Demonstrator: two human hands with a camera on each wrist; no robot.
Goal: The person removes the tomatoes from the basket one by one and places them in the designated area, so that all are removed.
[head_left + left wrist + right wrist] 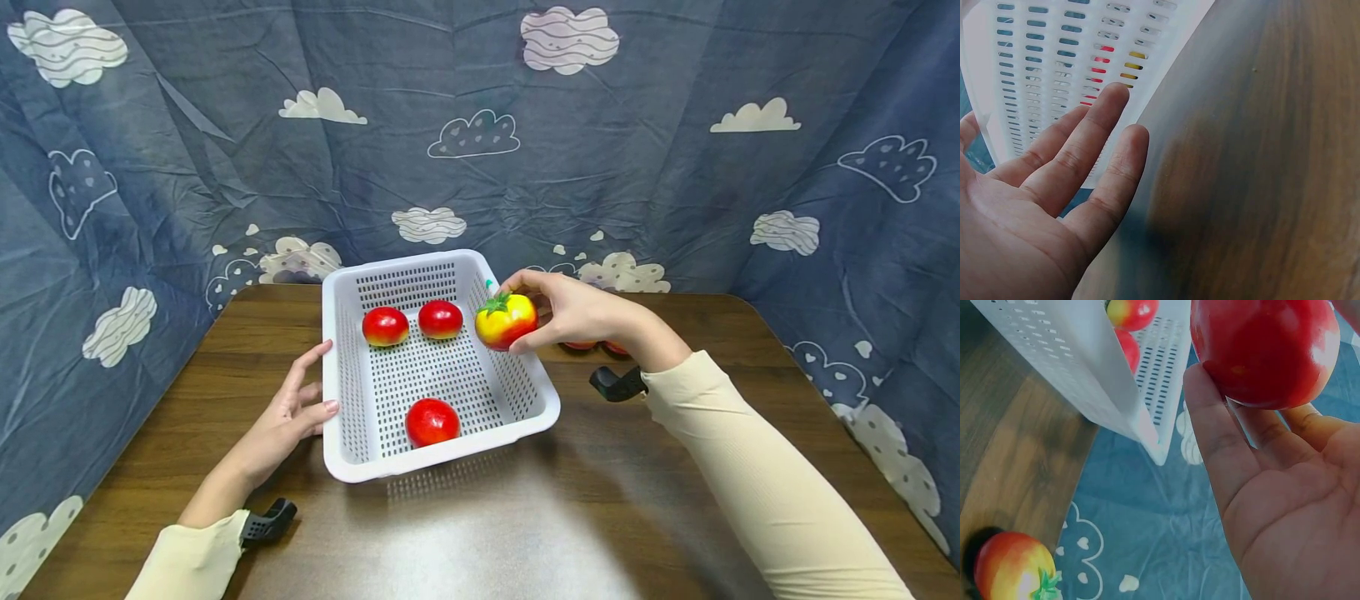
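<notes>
Tomato (504, 325) in right hand (573, 308), seemingly off palm (1297, 525).

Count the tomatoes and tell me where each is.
6. The basket holds three tomatoes, two far, one near; the right hand holds one tomato; two tomatoes lie on the table, partly hidden by that hand. Others may be hidden.

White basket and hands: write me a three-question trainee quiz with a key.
1. How many fruits show inside the white basket in the head view?
2. True or false: the left hand is holding a fruit.
3. The tomato in the right hand has a leafy top coloured: A white, B green, C blue.

Key:
1. Three.
2. False; the left hand is at the basket's side, with no fruit in it.
3. B.
</notes>
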